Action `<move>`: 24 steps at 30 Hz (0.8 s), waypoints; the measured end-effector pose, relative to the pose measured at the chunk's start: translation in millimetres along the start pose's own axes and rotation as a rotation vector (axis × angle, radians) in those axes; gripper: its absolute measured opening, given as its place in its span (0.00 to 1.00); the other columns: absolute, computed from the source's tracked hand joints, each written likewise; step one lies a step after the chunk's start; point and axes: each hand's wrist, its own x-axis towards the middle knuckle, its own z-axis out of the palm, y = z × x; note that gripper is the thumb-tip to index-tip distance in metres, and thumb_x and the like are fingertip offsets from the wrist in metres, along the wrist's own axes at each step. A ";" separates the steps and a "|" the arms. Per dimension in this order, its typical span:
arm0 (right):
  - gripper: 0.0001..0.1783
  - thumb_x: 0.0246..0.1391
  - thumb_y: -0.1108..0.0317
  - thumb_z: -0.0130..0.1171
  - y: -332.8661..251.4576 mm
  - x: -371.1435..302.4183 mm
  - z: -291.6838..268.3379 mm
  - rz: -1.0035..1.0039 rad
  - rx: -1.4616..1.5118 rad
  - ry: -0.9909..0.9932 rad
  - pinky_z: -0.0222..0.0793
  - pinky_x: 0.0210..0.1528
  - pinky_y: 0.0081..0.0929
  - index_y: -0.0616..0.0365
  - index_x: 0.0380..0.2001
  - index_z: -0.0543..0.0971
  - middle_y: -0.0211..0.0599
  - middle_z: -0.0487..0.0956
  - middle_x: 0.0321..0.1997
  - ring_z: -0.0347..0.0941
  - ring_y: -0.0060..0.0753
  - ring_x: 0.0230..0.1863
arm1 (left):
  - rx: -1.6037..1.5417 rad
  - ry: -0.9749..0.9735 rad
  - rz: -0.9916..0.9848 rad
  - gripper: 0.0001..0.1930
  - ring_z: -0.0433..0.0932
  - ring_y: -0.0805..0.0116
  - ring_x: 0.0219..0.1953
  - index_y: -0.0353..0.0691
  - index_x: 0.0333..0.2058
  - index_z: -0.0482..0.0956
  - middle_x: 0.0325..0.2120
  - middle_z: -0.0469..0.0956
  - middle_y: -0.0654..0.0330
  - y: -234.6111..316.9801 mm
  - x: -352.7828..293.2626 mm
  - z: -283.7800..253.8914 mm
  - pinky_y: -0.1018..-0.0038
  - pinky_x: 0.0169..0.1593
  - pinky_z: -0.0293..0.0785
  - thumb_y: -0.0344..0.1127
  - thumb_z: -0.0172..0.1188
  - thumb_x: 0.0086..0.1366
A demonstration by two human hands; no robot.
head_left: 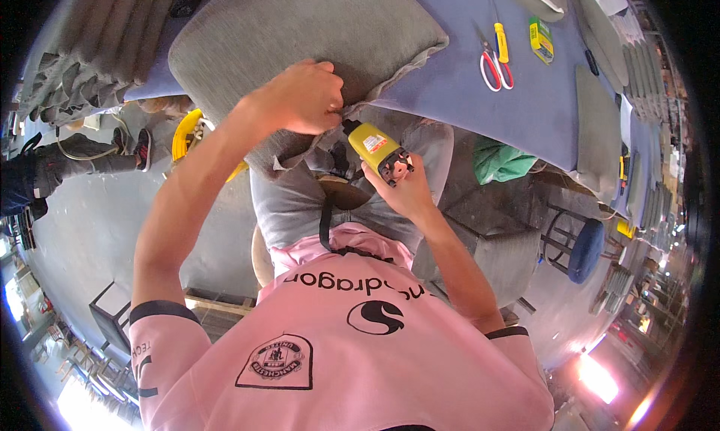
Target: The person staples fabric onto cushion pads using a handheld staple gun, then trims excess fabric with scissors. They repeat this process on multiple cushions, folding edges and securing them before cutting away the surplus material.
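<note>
The right hand (411,189) is gripping a yellow-and-black handheld tool (369,144), its fingers wrapping around the rear end. The tool is lying on a slant over the person's lap, just off the near edge of the desk (439,93); its long axis is running from the right hand up and leftward, and its dark, narrow nose is pointing away from the person toward the rim of a grey upholstered cushion (300,33). Whether the nose is touching the fabric, the view is not showing clearly. The left hand (304,97) is closing its curled fingers over the cushion's near edge, its thumb side sitting just beside the tool's nose. The cushion is resting partly on the desk and overhanging toward the person, a loose fabric flap drooping below the left hand. Farther right on the blue desk top, red-and-white-handled scissors (491,71) are lying with their blades pointing away from the person, a yellow-handled screwdriver (502,42) is lying close beside them with its shaft also pointing away, and a yellow-and-green box (541,40) is resting near the screwdriver.
</note>
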 end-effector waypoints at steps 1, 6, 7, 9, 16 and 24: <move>0.24 0.55 0.65 0.79 -6.5 7.7 0.1 -0.034 -0.040 -0.010 0.83 0.51 0.38 0.61 0.53 0.86 0.49 0.92 0.45 0.91 0.45 0.46 | -0.050 0.006 0.037 0.20 0.78 0.51 0.47 0.40 0.22 0.87 0.31 0.81 0.58 -15.0 3.2 -3.8 0.55 0.51 0.76 0.51 0.69 0.62; 0.24 0.54 0.64 0.79 -6.5 -10.0 4.9 0.038 0.063 -0.019 0.82 0.48 0.39 0.63 0.51 0.86 0.49 0.91 0.42 0.90 0.46 0.42 | -0.301 0.031 0.093 0.19 0.77 0.51 0.44 0.38 0.21 0.84 0.29 0.79 0.57 -21.7 1.7 20.7 0.54 0.47 0.75 0.48 0.69 0.62; 0.24 0.53 0.64 0.79 2.4 -8.3 7.7 0.005 0.067 -0.007 0.82 0.48 0.39 0.63 0.51 0.86 0.49 0.91 0.42 0.89 0.46 0.41 | -0.317 0.051 0.096 0.19 0.77 0.51 0.44 0.38 0.21 0.83 0.28 0.79 0.57 -22.3 2.8 21.7 0.55 0.47 0.75 0.48 0.69 0.62; 0.24 0.53 0.64 0.79 27.7 -9.4 13.4 -0.061 -0.024 -0.010 0.82 0.48 0.40 0.63 0.51 0.86 0.49 0.91 0.41 0.89 0.48 0.41 | -0.363 0.073 0.062 0.19 0.77 0.52 0.44 0.37 0.21 0.82 0.27 0.79 0.57 -17.9 2.8 29.2 0.55 0.46 0.75 0.47 0.69 0.62; 0.24 0.54 0.61 0.79 -2.2 1.2 4.9 -0.039 -0.096 0.007 0.82 0.48 0.40 0.63 0.50 0.87 0.53 0.90 0.43 0.89 0.51 0.42 | -0.119 0.086 0.014 0.20 0.78 0.51 0.42 0.38 0.19 0.82 0.25 0.79 0.58 -4.0 -5.5 4.1 0.54 0.45 0.76 0.49 0.69 0.61; 0.27 0.53 0.65 0.80 -18.2 -13.8 9.5 -0.018 -0.037 0.002 0.82 0.50 0.39 0.63 0.54 0.86 0.51 0.91 0.43 0.89 0.47 0.45 | -0.257 -0.022 0.056 0.20 0.77 0.52 0.46 0.39 0.22 0.85 0.28 0.78 0.57 -25.1 -3.4 12.1 0.55 0.47 0.75 0.49 0.66 0.65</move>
